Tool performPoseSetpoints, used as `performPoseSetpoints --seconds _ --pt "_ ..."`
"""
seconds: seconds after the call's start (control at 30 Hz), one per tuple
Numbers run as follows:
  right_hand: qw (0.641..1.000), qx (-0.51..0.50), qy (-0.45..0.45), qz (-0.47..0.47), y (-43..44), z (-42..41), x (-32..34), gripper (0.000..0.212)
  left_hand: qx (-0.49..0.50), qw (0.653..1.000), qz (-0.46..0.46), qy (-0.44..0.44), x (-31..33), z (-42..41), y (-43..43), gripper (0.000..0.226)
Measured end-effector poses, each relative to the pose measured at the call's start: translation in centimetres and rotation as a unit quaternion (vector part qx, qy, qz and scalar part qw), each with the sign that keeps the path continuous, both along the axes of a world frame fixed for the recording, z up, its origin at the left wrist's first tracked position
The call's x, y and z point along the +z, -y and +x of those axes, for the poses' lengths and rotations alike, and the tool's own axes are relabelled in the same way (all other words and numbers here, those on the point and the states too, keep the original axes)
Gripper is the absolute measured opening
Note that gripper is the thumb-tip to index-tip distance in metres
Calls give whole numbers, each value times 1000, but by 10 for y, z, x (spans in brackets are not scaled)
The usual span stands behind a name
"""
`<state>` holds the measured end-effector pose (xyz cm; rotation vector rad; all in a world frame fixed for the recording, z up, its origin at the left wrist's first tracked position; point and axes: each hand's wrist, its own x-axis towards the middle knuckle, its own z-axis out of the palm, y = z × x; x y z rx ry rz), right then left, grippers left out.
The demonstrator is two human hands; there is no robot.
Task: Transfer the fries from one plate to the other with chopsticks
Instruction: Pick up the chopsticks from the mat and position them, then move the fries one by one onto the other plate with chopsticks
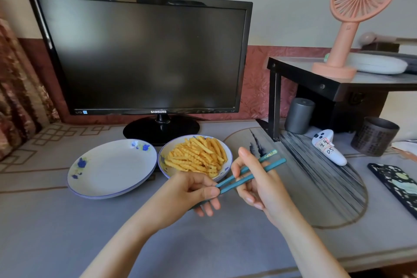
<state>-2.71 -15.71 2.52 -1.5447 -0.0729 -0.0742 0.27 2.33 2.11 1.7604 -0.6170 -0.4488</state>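
Nearest the camera, the two forearms rise from the bottom edge, both cut off there. The left hand (191, 189) has its fingers curled and its thumb pressed down on the narrow ends of the teal chopsticks (232, 186), so the tips are mostly hidden inside its grip. The right hand (261, 185) holds the same pair further up, with fingers bent round the sticks and the index finger raised. How each finger sits against the sticks is hard to make out. The sticks hover above the grey table (67, 232), just in front of the fries.

This looks like the setting of the grip, with no picking begun. The next move seems to call for the left hand to release, and the right to swing the tips toward the heap.

Just beyond, the crinkle-cut fries (196, 156) lie piled in the right plate (162, 161). The left plate (110, 169) touches it or nearly so, and holds none.

Farther back stand a dark monitor (144, 56) and a pink fan (352, 7), its top cropped. At the right edge a phone (394, 185) is cut off
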Motion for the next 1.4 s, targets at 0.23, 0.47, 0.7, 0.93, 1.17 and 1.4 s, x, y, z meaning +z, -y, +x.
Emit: performPoseSetpoints --seconds 0.23,0.47,0.7,0.93,1.17,1.4 --pt "1000 17 -3 6 -2 -1 -3 46 14 1000 -9 -8 -6 0 -1 10" --pt "992 -97 36 75 14 1 6 44 166 979 -6 123 -2 7 -29 12" --pt "963 -229 109 86 33 10 20 42 399 877 79 257 -22 25 -112 20" --pt "956 -262 124 36 23 24 22 43 493 801 198 276 -52 46 -175 28" --pt "955 -269 127 18 19 29 19 44 542 836 71 37 -65 67 -196 41" --pt "955 -258 141 -27 2 31 21 44 555 832 -22 0 -64 74 -185 34"
